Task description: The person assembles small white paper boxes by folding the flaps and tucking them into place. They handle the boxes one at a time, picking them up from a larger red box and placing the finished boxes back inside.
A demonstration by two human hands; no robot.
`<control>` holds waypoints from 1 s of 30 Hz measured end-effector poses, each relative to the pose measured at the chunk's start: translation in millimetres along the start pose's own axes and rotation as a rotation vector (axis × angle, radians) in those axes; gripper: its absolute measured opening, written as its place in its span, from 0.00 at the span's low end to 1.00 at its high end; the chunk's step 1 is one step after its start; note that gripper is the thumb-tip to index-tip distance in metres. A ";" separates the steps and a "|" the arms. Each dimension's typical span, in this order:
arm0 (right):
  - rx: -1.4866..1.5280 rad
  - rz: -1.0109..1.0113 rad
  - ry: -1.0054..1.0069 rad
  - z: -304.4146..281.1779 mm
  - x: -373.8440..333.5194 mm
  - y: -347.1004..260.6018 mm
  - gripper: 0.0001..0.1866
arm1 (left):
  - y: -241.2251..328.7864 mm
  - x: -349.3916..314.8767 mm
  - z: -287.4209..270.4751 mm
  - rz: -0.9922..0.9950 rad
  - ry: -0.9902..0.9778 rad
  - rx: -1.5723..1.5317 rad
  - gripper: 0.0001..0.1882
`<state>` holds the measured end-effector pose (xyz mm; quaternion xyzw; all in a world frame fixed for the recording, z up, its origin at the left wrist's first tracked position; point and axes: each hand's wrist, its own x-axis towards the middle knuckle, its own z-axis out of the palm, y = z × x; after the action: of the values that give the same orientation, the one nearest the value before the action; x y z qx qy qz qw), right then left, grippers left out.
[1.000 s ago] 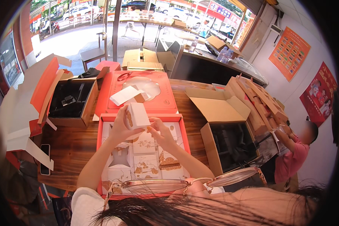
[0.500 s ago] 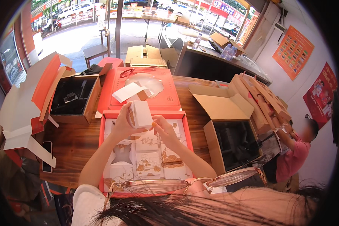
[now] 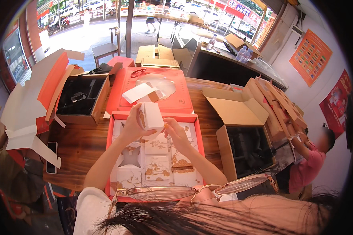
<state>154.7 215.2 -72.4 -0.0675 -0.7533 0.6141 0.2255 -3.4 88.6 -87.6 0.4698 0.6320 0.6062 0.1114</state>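
My left hand (image 3: 132, 126) is wrapped round a small white carton (image 3: 153, 116) with gold print on its side, holding it tilted above a red gift box (image 3: 200, 160). The bent fingers of my right hand (image 3: 177, 134) pinch at the carton's lower right edge; the fingertips are partly hidden. Inside the gift box lie several flat white packs with gold drawings, among them a middle pack (image 3: 157, 168). Left of that pack is a greyish star-shaped opening (image 3: 131, 157).
Behind lies a red lid (image 3: 119, 92) bearing white folded card (image 3: 138, 93). Brown cartons with black contents stand at left (image 3: 100, 103) and right (image 3: 221, 147). A phone (image 3: 51, 157) rests near the table's left edge. A person in pink (image 3: 308, 166) works at right.
The scene has shifted slightly to the right in the picture. The carton has turned a little in my left hand, and my right fingers stay at its edge.
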 end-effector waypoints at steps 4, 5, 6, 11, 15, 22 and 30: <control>0.000 0.016 -0.008 0.4 -0.1 -1.7 0.14 | -6.8 0.3 0.0 0.019 0.015 0.012 0.54; -0.001 0.019 -0.009 0.4 -0.1 -2.1 0.14 | -8.6 0.3 0.0 0.026 0.020 0.015 0.54; -0.002 0.022 -0.010 0.4 -0.4 -2.4 0.14 | -10.5 0.2 0.1 0.031 0.026 -0.009 0.54; 0.003 0.024 0.001 0.5 -1.1 -2.0 0.14 | -10.5 0.3 -0.8 0.018 0.042 -0.056 0.54; 0.009 0.018 0.001 0.0 -0.7 -1.0 0.14 | 0.9 1.3 -0.8 0.045 0.042 -0.023 0.55; 0.015 0.023 -0.005 -0.4 -0.7 -0.8 0.14 | -3.7 2.6 0.8 0.073 0.053 -0.043 0.55; 0.008 0.053 -0.025 -2.0 -0.3 -4.1 0.16 | -0.8 0.8 1.0 0.050 0.060 -0.010 0.53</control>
<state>156.5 216.0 -68.3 -0.0791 -0.7516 0.6236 0.2000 -3.5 90.1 -88.2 0.4663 0.6201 0.6258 0.0797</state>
